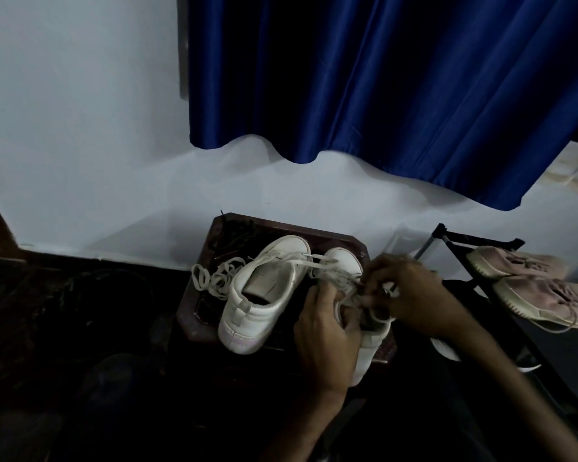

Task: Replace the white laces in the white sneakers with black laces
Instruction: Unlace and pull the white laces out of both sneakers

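Note:
Two white sneakers sit on a dark wooden stool (194, 315). The left sneaker (264, 295) has no lace and its opening shows. A loose white lace (214, 276) lies coiled at its left. Black laces (236, 233) lie at the stool's far left corner, dim and hard to make out. My left hand (327, 341) grips the collar of the right sneaker (346, 260). My right hand (411, 291) pinches that shoe's white lace (327, 271), which trails loosely across toward the left sneaker. Most of the right sneaker is hidden under my hands.
A blue curtain (397, 95) hangs over the white wall behind the stool. A black shoe rack (447, 235) stands at the right with a pair of pinkish sneakers (541, 288) on it. The floor in front is dark.

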Tool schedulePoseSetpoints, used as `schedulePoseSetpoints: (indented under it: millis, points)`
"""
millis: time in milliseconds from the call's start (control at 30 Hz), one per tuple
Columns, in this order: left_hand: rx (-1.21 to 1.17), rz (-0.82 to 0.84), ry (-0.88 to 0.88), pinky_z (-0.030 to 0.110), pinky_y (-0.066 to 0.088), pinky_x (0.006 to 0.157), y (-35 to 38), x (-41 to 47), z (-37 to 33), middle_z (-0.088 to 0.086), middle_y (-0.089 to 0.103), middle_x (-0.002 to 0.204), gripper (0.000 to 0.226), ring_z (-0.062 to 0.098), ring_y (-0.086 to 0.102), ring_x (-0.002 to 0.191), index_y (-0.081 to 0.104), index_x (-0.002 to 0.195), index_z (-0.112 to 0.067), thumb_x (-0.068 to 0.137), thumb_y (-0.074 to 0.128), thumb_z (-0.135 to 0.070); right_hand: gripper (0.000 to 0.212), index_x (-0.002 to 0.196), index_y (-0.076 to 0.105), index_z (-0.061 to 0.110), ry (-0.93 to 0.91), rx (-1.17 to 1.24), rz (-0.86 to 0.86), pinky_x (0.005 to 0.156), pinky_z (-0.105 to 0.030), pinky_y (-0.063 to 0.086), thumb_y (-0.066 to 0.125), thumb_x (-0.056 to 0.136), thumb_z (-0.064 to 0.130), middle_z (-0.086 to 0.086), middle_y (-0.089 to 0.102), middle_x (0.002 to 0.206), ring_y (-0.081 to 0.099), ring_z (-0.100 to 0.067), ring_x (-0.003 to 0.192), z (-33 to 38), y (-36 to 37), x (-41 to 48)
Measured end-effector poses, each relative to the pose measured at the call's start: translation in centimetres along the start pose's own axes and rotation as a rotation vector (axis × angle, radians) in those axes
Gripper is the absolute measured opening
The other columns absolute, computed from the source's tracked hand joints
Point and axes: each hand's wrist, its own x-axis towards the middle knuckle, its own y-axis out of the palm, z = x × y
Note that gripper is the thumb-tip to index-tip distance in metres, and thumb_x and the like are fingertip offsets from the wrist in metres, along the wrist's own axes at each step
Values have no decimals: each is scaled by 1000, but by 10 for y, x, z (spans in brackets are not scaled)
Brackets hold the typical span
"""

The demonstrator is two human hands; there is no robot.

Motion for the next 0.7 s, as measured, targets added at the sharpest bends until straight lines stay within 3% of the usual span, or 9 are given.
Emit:
schedulePoseSetpoints:
  millis: [100, 167, 233, 300, 367, 533, 633, 700]
  points:
    - [22, -9, 1, 19, 36, 59, 1, 1, 2, -4, 60, 82, 15, 13, 56, 71, 60, 89, -14, 74, 63, -16, 6, 72, 73, 32, -73, 140, 151, 89, -10, 41, 75, 77, 36, 21, 59, 114, 53, 8, 106, -3, -51, -20]
    - [17, -18, -8, 20, 35, 57, 2, 0, 3, -6, 57, 79, 16, 13, 54, 66, 56, 83, -16, 72, 66, -11, 3, 78, 74, 29, -16, 66, 179, 82, -2, 38, 75, 80, 31, 18, 59, 118, 53, 12, 102, -7, -63, -23]
    - [-4, -26, -1, 19, 33, 58, 2, -1, 3, -6, 55, 77, 18, 13, 52, 65, 53, 80, -17, 72, 66, -10, 10, 88, 73, 31, 37, -49, 179, 90, -9, 40, 72, 82, 38, 16, 54, 129, 50, 9, 107, -9, -54, -17]
    - [-27, -27, 4, 22, 35, 57, 2, -3, 2, -7, 55, 77, 18, 13, 53, 66, 51, 80, -21, 73, 65, -13, 20, 98, 70, 36, 61, -114, 154, 106, -34, 38, 67, 82, 47, 15, 44, 140, 40, -3, 125, -4, -36, -8]
    - [-37, -37, 11, 22, 35, 56, 1, -5, 1, -8, 56, 79, 14, 13, 54, 68, 48, 80, -26, 74, 61, -24, 20, 108, 68, 39, 89, -225, 166, 108, -51, 32, 62, 89, 43, 17, 36, 147, 29, -12, 135, 9, -17, -1]
    - [-48, -44, -11, 21, 35, 55, 1, -7, 2, -11, 56, 79, 7, 7, 53, 68, 51, 80, -28, 73, 54, -30, 18, 104, 72, 32, 126, -221, 15, 96, -48, 33, 59, 90, 33, 22, 46, 140, 35, -12, 133, 16, 27, 11]
    - [-36, -51, 0, 23, 36, 53, 2, -5, 3, -10, 57, 79, 7, 10, 55, 68, 52, 79, -27, 73, 54, -31, 8, 86, 74, 33, 73, -189, -90, 89, -40, 32, 66, 87, 34, 33, 52, 126, 38, -1, 128, 11, 24, 2]
    - [-34, -64, 12, 25, 39, 54, 3, -4, 4, -9, 57, 80, 9, 12, 55, 69, 51, 80, -26, 75, 53, -32, 8, 79, 73, 31, -42, -139, -25, 93, -38, 37, 70, 85, 35, 40, 51, 119, 38, 9, 122, 7, 3, -13]
